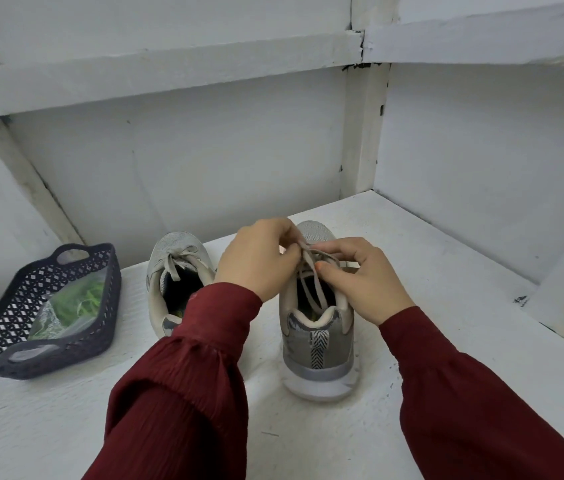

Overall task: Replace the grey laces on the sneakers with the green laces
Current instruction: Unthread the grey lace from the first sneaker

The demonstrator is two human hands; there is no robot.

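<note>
While the green laces (79, 299) are lying in the basket (31, 362) at nine o'clock, the left hand (256, 261) and right hand (363, 282) are pinching the grey lace (309, 266) of the sneaker (318, 344) at the counter's (446, 289) centre with curled fingers.

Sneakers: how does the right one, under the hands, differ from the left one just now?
The right sneaker has its grey lace pinched by the left hand and the right hand; the left sneaker is untouched, its bow tied. The right sneaker's heel is in full view; the left sneaker's heel is partly behind the left sleeve. Both stand heel toward the camera, grey-laced.
</note>
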